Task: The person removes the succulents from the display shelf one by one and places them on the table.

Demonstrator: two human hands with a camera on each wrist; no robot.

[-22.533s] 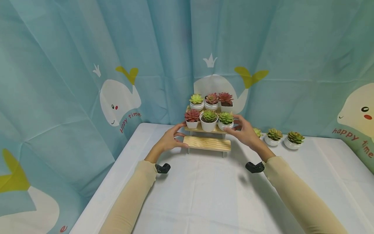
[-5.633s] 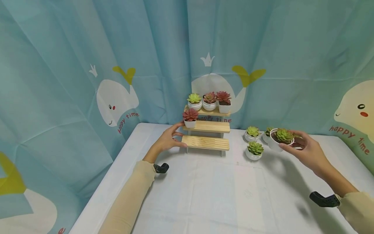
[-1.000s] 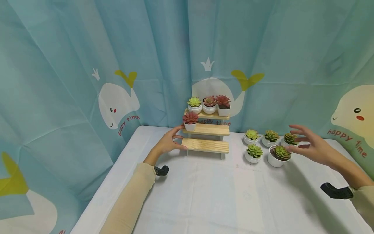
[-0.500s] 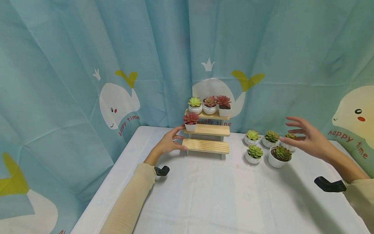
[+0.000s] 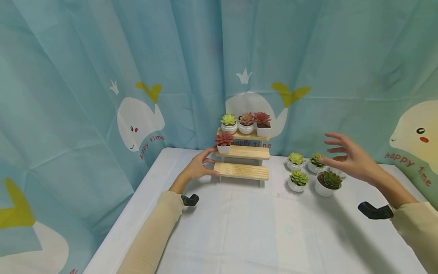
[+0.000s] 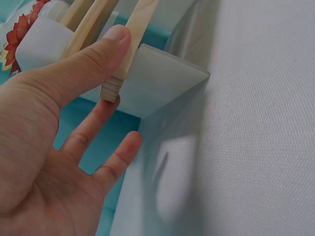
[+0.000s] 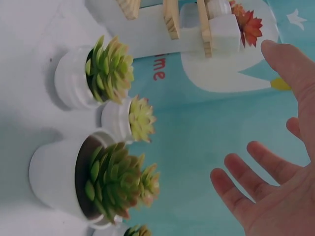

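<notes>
A three-tier wooden plant stand (image 5: 241, 171) stands near the back of the table. My left hand (image 5: 195, 166) holds its left end; in the left wrist view the thumb lies on the lowest board (image 6: 138, 32) and a fingertip touches its end. One red succulent (image 5: 224, 141) in a white pot sits at the left of the middle tier. My right hand (image 5: 356, 160) hovers with nothing in it, fingers spread, above the succulents on the right. Below it are a wide white pot with a green succulent (image 5: 327, 184) and a smaller green succulent (image 5: 298, 180).
The top tier carries a lime-green succulent (image 5: 229, 123), a reddish one (image 5: 246, 123) and a red one (image 5: 262, 124). Behind the two front pots stand more green succulents (image 5: 295, 161), one partly covered by my right hand. A blue whale-print curtain (image 5: 191, 76) hangs behind the table.
Two green succulents have left the middle tier for the tabletop at right. My right hand has released the wide-potted one and lifted, drifting left. My left hand stays at the stand.
</notes>
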